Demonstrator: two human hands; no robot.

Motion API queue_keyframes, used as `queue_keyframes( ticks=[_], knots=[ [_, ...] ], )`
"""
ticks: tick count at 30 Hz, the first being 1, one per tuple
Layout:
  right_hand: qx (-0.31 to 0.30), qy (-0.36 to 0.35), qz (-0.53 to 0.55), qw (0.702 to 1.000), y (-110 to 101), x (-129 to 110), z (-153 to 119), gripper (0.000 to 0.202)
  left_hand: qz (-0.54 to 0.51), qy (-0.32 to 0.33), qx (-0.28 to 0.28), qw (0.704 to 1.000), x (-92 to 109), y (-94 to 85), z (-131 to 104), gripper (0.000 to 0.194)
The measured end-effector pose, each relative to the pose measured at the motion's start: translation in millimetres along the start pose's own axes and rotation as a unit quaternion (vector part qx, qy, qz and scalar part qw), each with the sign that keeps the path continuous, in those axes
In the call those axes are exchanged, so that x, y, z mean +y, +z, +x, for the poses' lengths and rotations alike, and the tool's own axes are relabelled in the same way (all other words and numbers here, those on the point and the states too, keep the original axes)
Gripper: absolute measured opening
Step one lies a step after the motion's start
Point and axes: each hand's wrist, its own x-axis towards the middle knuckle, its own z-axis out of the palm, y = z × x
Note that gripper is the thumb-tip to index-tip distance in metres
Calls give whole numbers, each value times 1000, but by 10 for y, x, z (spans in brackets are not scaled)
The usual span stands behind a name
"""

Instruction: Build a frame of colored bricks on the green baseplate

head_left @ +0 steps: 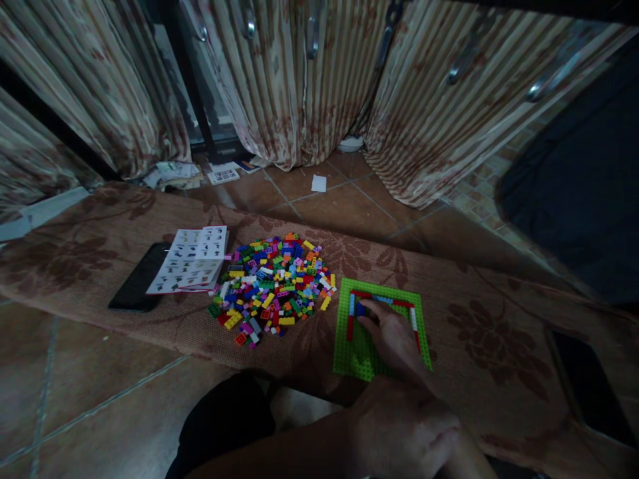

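My right hand (392,329) reaches over the green studded baseplate (344,356). Its thumb and fingers are closed on a blue toy brick (360,308), just inside the corner of a brick outline. That outline has a red brick (350,328) and a light blue brick (352,305) on the left. Along the far side and right lie more bricks, including a white brick (413,318). My left hand (407,426) lies across my right forearm; it is dim and its fingers are mostly hidden. The right hand covers part of the plate.
Left of the plate spreads a pile of loose bricks (274,286). An instruction leaflet (192,259) partly overlaps a dark phone or tablet (140,283). Another dark phone (592,382) lies at the right. Patterned cloth (304,352) covers the low bench; curtains (319,100) hang behind.
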Motion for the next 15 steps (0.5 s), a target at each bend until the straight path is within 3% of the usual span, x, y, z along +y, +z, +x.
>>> queue_keyframes(
  ticks=[6,15],
  knots=[
    [-2,2,-16,1000,5,-17,-18,36,-12,0,-23,1000,-38,55,12,25],
    [2,-18,-56,998,25,-13,-20,41,-25,6,-39,999,-44,-89,-34,27]
  ],
)
